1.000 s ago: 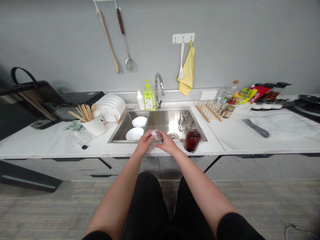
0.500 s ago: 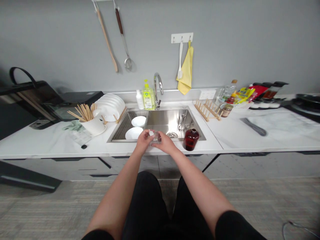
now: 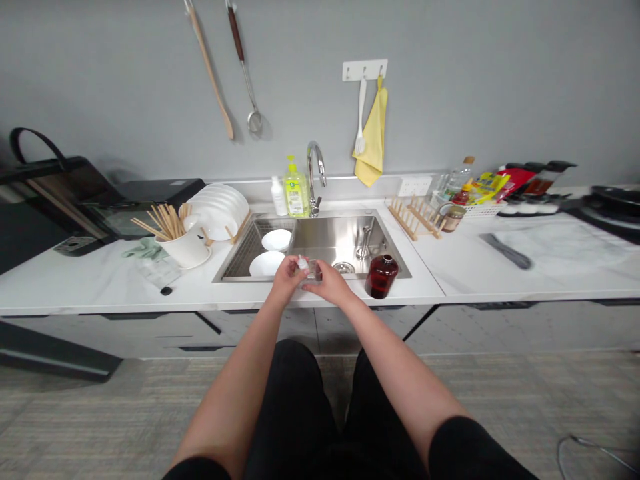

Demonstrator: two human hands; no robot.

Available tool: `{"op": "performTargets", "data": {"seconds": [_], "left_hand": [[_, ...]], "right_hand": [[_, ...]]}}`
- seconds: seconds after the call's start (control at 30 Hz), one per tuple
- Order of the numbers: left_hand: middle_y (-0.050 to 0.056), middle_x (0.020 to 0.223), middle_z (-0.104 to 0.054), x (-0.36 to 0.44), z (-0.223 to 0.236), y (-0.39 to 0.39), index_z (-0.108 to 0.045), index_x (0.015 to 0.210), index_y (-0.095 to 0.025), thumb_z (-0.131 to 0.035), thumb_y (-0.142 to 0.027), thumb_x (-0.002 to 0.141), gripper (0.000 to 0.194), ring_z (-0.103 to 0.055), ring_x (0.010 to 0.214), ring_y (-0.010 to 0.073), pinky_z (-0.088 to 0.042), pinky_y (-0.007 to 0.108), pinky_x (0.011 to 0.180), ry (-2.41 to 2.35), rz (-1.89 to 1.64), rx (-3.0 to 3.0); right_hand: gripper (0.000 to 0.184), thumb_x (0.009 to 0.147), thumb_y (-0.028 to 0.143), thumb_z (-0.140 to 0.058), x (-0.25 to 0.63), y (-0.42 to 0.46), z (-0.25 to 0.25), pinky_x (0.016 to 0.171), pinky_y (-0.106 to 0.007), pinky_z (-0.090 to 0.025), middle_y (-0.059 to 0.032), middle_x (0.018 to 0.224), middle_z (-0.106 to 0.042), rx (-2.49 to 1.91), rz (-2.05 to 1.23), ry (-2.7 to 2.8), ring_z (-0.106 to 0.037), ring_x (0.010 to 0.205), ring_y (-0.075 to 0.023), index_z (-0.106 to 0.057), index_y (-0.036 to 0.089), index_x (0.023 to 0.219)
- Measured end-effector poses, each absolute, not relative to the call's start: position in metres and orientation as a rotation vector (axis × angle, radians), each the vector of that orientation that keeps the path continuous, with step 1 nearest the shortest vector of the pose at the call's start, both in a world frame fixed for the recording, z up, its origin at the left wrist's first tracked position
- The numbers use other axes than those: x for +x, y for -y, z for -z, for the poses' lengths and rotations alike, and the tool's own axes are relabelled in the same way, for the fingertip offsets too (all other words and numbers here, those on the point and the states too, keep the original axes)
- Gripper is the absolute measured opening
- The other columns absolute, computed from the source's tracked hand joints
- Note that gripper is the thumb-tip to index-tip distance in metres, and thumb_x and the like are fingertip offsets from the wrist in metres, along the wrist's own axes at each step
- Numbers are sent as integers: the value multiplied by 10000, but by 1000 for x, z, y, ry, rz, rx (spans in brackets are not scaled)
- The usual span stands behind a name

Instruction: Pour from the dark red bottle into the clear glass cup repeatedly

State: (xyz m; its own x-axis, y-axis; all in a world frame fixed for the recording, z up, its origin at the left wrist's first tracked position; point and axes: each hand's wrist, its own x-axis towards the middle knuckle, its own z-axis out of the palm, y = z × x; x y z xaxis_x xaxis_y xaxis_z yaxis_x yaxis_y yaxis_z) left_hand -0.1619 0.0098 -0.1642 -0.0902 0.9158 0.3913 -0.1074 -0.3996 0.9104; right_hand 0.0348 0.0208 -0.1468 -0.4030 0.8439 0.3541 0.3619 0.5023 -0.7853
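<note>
Two bare hands meet just above the near rim of the stainless steel sink (image 3: pixel 345 241), the left hand (image 3: pixel 287 281) and the right hand (image 3: pixel 333 283) together holding a small clear glass container (image 3: pixel 313 270). The left fingers (image 3: pixel 294 266) curl over and seem to pinch a small white piece (image 3: pixel 302 264) at its side, while the right fingers (image 3: pixel 320 278) press in from the other side; the exact grip is too small to tell. Holding it over the basin would keep any drips off the white stone surface (image 3: pixel 75 287). Two white bowls (image 3: pixel 276 240) sit on a wire rack (image 3: pixel 240 257), where water could fall through. A dark red glass bottle (image 3: pixel 381 276) stands at the sink's near right corner, within easy reach. White plates (image 3: pixel 219 210) lean on edge in a wooden rack, a position that lets them drain.
</note>
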Motion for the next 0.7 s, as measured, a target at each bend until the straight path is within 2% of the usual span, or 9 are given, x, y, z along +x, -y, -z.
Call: {"op": "performTargets", "data": {"seconds": [0.1, 0.17, 0.27, 0.33, 0.43, 0.5, 0.63, 0.7], "left_hand": [[107, 1319, -815, -164, 165, -9, -787, 1215, -248, -907, -546, 882, 463, -740, 1269, 333, -567, 495, 1136, -945, -1594, 1394], [109, 1316, -815, -163, 165, -10, -813, 1200, -241, -882, -557, 912, 433, -737, 1275, 335, -559, 495, 1149, -974, -1588, 1426], [102, 1257, -819, -162, 164, -9, -781, 1139, -237, -960, -516, 856, 436, -750, 1189, 300, -564, 475, 1129, -1001, -1597, 1441], [98, 1259, -820, -162, 163, -8, -766, 1171, -242, -988, -497, 824, 484, -752, 1178, 295, -563, 474, 1128, -978, -1608, 1426], [109, 1323, -812, -163, 162, -7, -807, 1230, -240, -921, -539, 877, 477, -735, 1267, 336, -549, 495, 1158, -948, -1581, 1438], [111, 1315, -811, -163, 162, -7, -822, 1195, -233, -890, -551, 903, 437, -732, 1274, 341, -544, 497, 1162, -963, -1562, 1465], [95, 1237, -815, -162, 163, -7, -751, 1152, -245, -988, -495, 814, 482, -750, 1148, 291, -562, 472, 1112, -986, -1601, 1473], [98, 1267, -813, -161, 163, -7, -763, 1188, -252, -970, -489, 826, 480, -748, 1179, 304, -565, 474, 1112, -962, -1603, 1462]], "right_hand": [[693, 782, 377, -1026, 35, -21, 146, 911, -387, -562, -59, 1184, -762, -1000, -805, 1976, -705, 999, -247, -679, 228, 1364], [664, 781, 386, -1028, 35, -21, 147, 904, -385, -562, -50, 1144, -759, -1002, -799, 1979, -702, 992, -249, -687, 225, 1328], [647, 769, 398, -1037, 35, -22, 148, 894, -386, -562, -50, 1132, -758, -996, -781, 1985, -698, 976, -249, -689, 221, 1284], [650, 765, 396, -1040, 35, -22, 148, 893, -388, -563, -54, 1136, -761, -994, -772, 1987, -700, 971, -248, -690, 219, 1284], [653, 772, 398, -1038, 34, -22, 148, 903, -392, -568, -54, 1133, -766, -999, -783, 1989, -707, 979, -250, -695, 220, 1298], [657, 775, 402, -1038, 34, -22, 148, 910, -396, -570, -58, 1144, -770, -1001, -785, 1995, -711, 989, -253, -698, 219, 1306], [662, 770, 406, -1041, 35, -22, 149, 912, -399, -569, -67, 1177, -772, -994, -753, 2008, -714, 997, -257, -705, 227, 1311], [669, 771, 407, -1042, 35, -22, 149, 910, -399, -569, -67, 1172, -771, -996, -754, 2009, -714, 994, -259, -708, 229, 1322]]}}
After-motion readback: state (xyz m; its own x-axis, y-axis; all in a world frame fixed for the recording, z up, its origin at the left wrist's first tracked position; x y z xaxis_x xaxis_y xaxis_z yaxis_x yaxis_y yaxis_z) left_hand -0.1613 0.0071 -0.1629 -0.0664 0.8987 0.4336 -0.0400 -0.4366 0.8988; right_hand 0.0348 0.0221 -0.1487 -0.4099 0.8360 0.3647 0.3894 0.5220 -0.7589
